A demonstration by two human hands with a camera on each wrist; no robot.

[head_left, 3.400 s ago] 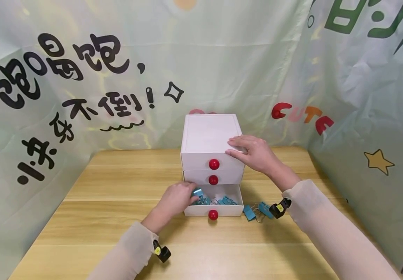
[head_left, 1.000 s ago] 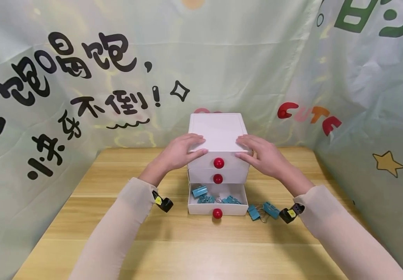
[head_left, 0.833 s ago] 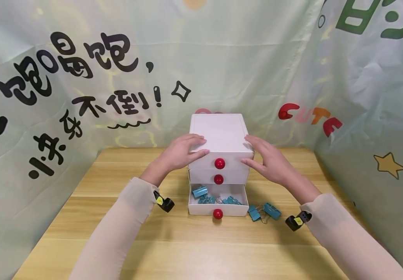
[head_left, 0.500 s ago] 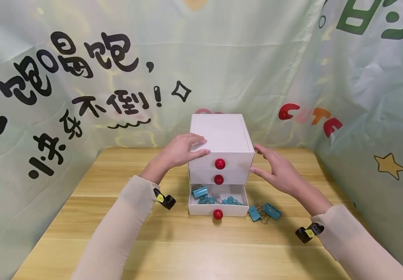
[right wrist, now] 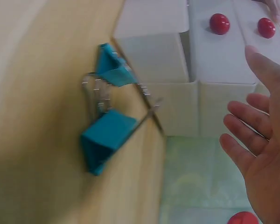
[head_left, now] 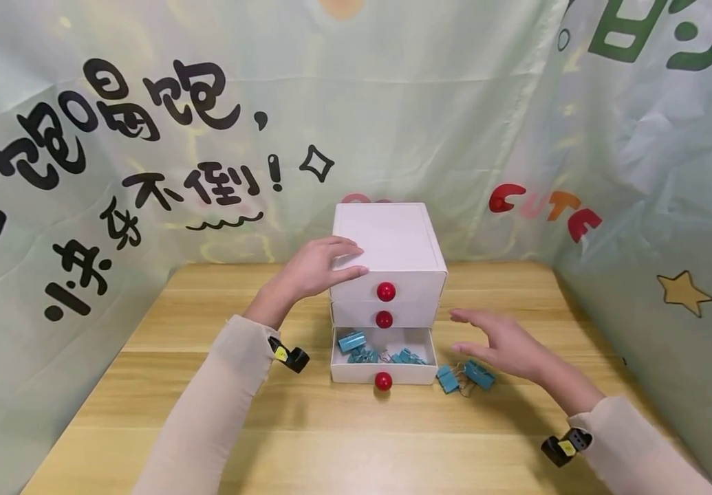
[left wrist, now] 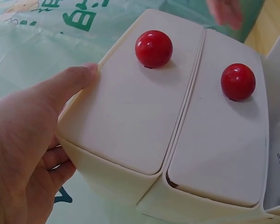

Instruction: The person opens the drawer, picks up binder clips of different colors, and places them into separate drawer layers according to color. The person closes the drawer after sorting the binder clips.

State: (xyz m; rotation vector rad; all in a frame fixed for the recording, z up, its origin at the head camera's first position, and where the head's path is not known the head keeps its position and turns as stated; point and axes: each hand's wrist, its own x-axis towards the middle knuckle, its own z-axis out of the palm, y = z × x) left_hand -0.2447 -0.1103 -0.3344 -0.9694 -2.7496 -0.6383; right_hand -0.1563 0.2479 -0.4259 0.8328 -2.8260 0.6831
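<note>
A small white three-drawer cabinet [head_left: 386, 237] has its bottom drawer [head_left: 352, 373] pulled out and the upper two closed. Each drawer bears a red round knob. Several blue binder clips [head_left: 352, 341] lie inside the bottom drawer. My left hand [head_left: 321, 265] rests at the cabinet's top left front edge; in the left wrist view its thumb [left wrist: 67, 84] touches the edge, with the fingers partly hidden behind the hand. My right hand [head_left: 510, 340] hovers right of the cabinet with fingers apart, holding nothing. Below it, two blue binder clips [head_left: 478, 375] lie on the table beside the drawer.
The wooden table [head_left: 362, 447] extends in front of and around the cabinet. Pale green printed cloth [head_left: 430, 124] hangs behind it and along both sides. A black wrist camera [head_left: 566, 447] is strapped at each sleeve.
My left hand went from the bottom drawer to the cabinet's top left. My right hand left the top right edge and moved down and right, above the loose clips.
</note>
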